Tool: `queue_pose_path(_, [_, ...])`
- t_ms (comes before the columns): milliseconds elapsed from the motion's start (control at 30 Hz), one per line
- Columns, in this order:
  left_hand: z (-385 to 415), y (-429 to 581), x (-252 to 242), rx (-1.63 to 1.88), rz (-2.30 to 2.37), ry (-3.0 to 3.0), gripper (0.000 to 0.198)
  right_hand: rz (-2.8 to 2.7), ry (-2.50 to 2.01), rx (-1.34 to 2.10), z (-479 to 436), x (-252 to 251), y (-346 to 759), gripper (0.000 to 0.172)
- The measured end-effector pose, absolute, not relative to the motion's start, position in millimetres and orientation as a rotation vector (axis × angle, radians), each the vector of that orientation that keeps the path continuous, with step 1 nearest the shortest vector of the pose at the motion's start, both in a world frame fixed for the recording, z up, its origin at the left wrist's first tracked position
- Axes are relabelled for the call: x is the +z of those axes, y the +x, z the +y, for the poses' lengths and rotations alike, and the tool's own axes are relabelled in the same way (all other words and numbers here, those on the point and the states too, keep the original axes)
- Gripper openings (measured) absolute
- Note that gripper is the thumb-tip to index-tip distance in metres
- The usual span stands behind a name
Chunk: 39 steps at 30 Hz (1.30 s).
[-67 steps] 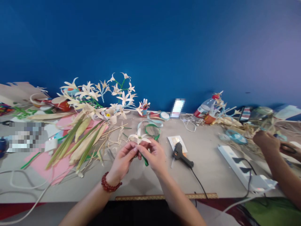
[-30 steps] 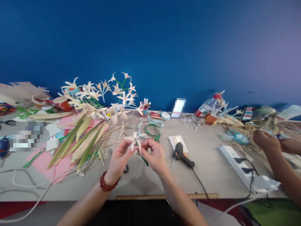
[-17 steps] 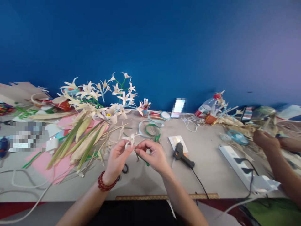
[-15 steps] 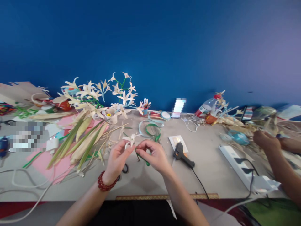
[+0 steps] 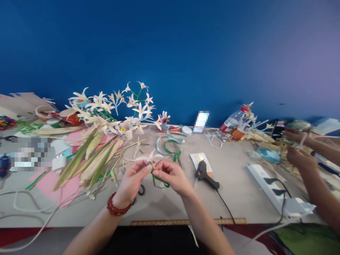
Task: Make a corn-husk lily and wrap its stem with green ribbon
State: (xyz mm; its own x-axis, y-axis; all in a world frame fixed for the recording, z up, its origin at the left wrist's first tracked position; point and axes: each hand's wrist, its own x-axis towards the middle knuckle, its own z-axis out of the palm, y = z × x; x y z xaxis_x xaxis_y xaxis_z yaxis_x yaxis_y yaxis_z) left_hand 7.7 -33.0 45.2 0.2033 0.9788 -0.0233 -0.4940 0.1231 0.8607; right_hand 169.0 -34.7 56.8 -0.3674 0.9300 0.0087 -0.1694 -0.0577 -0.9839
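The left hand [image 5: 134, 177] had its thumb and fingers pinched together at the base of a white flower [image 5: 151, 156], whose petals spread just above and beyond the grip. The right hand [image 5: 172, 175] was pressed close beside it, thumb and forefinger clamped on a narrow green ribbon [image 5: 162, 182] that ran up to the flower's base and sagged in a bend below the fingers. Whether it joined the green loop [image 5: 177, 156] lying beyond the right hand could not be told.

The weak point was probably the pinch itself: if the right thumb eased off, the ribbon could spring slack and unwind. Pulled too hard, it might twist the flower in the left fingers, and a tight squeeze could crease or split the thin petals. If the ribbon did join that loop, a snag there could jerk the work.

Dark scissor handles [image 5: 142, 190] lay under the left hand, near enough for the hanging ribbon to catch on. To the right of the grip, a glue gun [image 5: 204, 174] rested well apart; were it hot, a careless elbow could meet its nozzle. The co-worker's 2 hands [image 5: 302, 159] were busy far to the right, clear of the flower.
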Motion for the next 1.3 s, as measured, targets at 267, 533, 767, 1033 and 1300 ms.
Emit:
queue_pose_path(267, [-36,13,41,1.268,0.722,0.824,0.017,-1.444,-0.991,1.220,-38,62,166,0.030])
queue_pose_path(533, [-39,12,43,1.256,0.787,0.818,0.015,-1.648,-1.067,1.040,-40,65,165,0.027])
queue_pose_path(767, [-39,13,45,1.271,0.767,0.767,0.010,-1.545,-0.971,1.300,-37,60,169,0.027])
queue_pose_path(1033, [-36,9,55,1.121,0.592,0.770,0.011,-1.328,-0.797,1.566,-35,52,167,0.032])
queue_pose_path(1300, [-37,11,45,1.182,0.636,0.826,0.006,-1.332,-0.846,1.407,-37,48,165,0.034])
